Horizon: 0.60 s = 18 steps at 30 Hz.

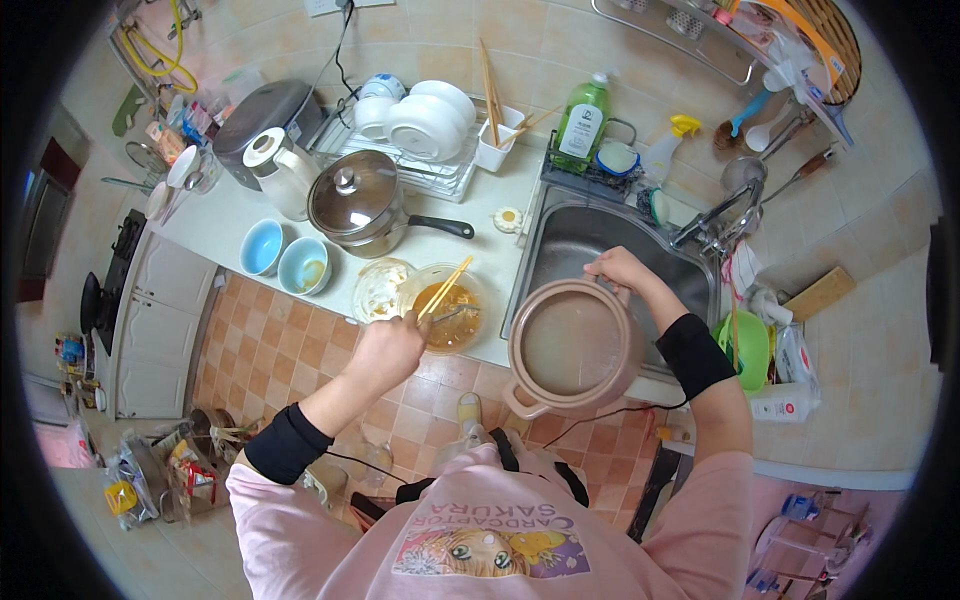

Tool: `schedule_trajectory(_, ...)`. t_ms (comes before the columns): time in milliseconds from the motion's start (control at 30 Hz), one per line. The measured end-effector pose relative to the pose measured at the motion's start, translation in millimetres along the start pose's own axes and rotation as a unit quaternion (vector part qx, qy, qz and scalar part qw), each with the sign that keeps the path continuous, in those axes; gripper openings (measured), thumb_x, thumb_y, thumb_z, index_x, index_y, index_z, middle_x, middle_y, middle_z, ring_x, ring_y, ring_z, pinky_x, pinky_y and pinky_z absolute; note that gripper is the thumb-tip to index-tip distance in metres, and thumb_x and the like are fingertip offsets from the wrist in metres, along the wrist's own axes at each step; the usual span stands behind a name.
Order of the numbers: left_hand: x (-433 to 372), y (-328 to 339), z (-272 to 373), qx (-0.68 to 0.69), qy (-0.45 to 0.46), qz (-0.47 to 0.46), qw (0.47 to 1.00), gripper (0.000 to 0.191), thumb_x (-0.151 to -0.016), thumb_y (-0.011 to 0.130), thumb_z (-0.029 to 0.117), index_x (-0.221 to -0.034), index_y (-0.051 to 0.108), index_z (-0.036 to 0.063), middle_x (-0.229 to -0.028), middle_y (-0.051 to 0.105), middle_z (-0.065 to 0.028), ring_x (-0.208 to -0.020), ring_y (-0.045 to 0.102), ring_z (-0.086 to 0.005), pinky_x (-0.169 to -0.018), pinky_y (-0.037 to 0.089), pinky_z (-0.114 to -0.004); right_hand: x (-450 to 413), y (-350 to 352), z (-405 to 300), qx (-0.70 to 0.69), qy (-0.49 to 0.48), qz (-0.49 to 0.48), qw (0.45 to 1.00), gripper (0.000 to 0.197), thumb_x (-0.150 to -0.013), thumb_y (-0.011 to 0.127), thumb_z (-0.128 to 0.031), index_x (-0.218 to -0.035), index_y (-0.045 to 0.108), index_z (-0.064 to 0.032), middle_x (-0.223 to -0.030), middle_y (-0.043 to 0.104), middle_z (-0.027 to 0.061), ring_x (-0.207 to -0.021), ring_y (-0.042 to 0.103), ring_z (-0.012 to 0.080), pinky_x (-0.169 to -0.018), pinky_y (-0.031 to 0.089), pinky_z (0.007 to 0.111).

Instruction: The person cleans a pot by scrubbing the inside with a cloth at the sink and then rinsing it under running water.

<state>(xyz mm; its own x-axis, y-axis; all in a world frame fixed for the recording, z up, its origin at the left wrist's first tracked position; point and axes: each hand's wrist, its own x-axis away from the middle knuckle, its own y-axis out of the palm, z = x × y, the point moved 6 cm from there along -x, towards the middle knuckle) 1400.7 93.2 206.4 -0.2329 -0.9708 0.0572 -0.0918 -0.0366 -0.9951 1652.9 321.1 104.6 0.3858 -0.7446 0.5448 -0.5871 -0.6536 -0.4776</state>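
My left hand (391,351) grips a pair of yellow chopsticks (448,285) and the handle end of a metal utensil (459,310); their far parts reach over a clear bowl (486,330) of brown liquid at the counter's front edge. A plate or lid smeared with white residue (375,291) lies just left of that bowl. My right hand (619,268) holds one handle of a brown two-handled pot (631,352) with cloudy liquid inside, over the front edge of the steel sink (555,232). The pot's other handle (529,403) points toward me.
Two blue bowls (261,247) stand at the left, beside a lidded saucepan (356,199) and a white jug (281,169). Behind are a dish rack (450,180) with white bowls and a chopstick holder (497,142). Green detergent (583,124) stands behind the sink; its faucet (712,217) is at right.
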Motion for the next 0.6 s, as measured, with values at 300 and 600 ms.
schedule_trajectory(300,-53.3,29.6,69.7,0.137,0.065,0.037,0.988,0.023,-0.064,0.049,0.008,-0.087,0.054,0.0043,-0.066,0.054,-0.0103,-0.054,0.056,-0.0236,-0.045,0.045,-0.033,-2.9,3.8,2.2,0.010,0.002,-0.003,1.000,0.025,-0.067,0.061,-0.023,-0.074,0.059,0.0011,-0.048,0.041,-0.0002,-0.037,0.036,0.0070,-0.032,0.030,0.022)
schedule_trajectory(600,-92.5,77.8,103.6,0.092,0.115,-0.064,0.987,0.009,-0.062,0.052,0.010,-0.067,0.056,0.0034,-0.066,0.058,-0.0120,-0.061,0.058,-0.0238,-0.052,0.047,-0.033,5.7,19.0,-5.3,0.026,-0.007,0.010,1.000,0.025,-0.067,0.061,-0.023,-0.071,0.058,0.0020,-0.051,0.050,0.0039,-0.034,0.038,0.0079,-0.032,0.032,0.023)
